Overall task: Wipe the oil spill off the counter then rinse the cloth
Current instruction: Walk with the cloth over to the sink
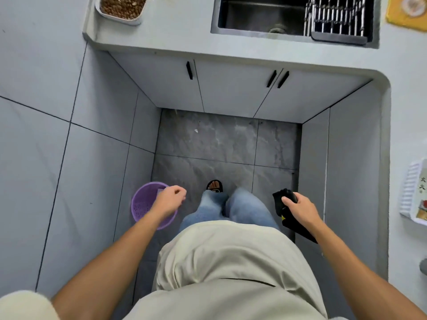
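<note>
Hanging from the right hand (300,209), the cloth (293,218) is black, crumpled at the top where the fingers (287,200) curl round it, and trails down in a flat fold past the wrist; a small yellow mark shows on it. It is held over the dark floor (208,144), well below and short of the sink (261,17), which is set into the grey desk (175,31). The left hand (169,199) is loosely curled and grasps nothing, above a purple basket (143,204) on the floor. On the desk, left of the sink, stands a white tray of brown nuts (121,8). A dark rack (337,17) sits across the sink's right part.
</note>
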Demonstrator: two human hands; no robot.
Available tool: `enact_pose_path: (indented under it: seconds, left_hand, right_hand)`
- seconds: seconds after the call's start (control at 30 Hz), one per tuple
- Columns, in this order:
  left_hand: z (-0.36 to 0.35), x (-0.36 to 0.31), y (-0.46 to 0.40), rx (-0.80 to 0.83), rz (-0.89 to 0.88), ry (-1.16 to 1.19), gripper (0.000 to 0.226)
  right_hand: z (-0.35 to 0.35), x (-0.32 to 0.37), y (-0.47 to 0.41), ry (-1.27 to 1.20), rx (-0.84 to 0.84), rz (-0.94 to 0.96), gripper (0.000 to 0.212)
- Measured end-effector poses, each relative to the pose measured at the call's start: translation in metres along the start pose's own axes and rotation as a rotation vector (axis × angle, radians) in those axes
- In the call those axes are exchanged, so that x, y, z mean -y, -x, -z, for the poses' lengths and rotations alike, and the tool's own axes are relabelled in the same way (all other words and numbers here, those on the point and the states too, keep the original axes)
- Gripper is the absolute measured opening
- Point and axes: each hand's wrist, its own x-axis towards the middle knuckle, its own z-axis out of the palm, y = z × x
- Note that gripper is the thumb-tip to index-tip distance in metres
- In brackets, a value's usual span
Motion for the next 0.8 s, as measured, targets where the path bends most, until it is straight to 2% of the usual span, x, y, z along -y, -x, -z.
enact_pose_path:
  seconds: [0.17, 0.37, 0.6, 0.8]
  left_hand:
    - [0.026, -0.110, -0.045, -0.004, -0.137, -0.016, 0.019]
    - [0.037, -0.190, -0.090, 0.023, -0.219, -0.099, 0.018]
    - [0.058, -0.206, -0.121, 0.016, -0.086, -0.216, 0.022]
    - [0.077, -0.197, -0.129, 0.000, 0.099, -0.144, 0.018]
  right_hand:
    - [0.016, -0.014, -0.011, -0.023, -0.007, -0.140, 0.013]
    - [0.047, 0.009, -0.057, -0.032, -0.031, -0.179, 0.014]
    - [0.094, 0.111, -0.139, -0.025, -0.007, -0.058, 0.017]
    - [0.132, 0.217, -0.186, -0.054, -0.008, 0.117, 0.008]
